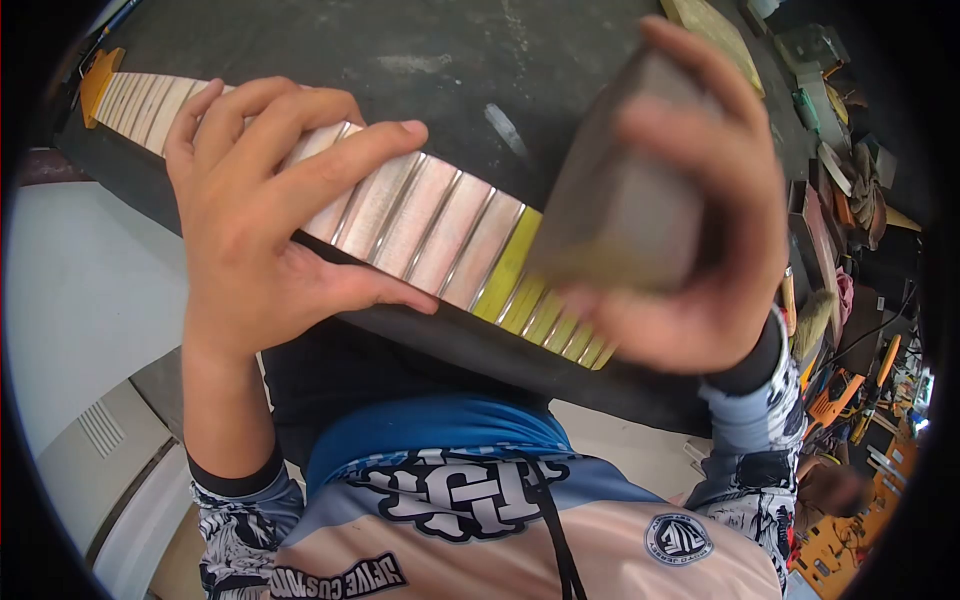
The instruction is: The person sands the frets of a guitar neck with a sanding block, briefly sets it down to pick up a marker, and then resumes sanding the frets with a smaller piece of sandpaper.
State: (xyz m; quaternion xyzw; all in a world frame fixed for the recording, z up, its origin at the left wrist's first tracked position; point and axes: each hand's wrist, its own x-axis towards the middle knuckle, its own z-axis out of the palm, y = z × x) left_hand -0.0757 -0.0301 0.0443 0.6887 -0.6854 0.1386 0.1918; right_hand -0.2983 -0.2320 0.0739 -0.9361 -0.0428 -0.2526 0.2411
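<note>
A guitar neck (400,222) lies fretboard up across the dark worktop, slanting from upper left to lower right. Pale strips cover the wood between its metal frets, and yellow-green strips (508,268) cover the right-hand end. My left hand (265,190) grips the neck near its middle, fingers spread over the top and thumb along the near edge. Motion blurs my right hand (735,200), which is wrapped around a grey-brown rectangular block (625,190). The block overlaps the yellow-green end in this view. An orange-yellow piece (98,88) sits at the far left end of the neck.
The dark worktop (440,60) extends beyond the neck, with a small whitish strip (506,128) on it. Tools and scraps crowd the right side, including an orange-handled tool (835,398). A white surface (90,290) stands at the left, and a person (830,488) shows at lower right.
</note>
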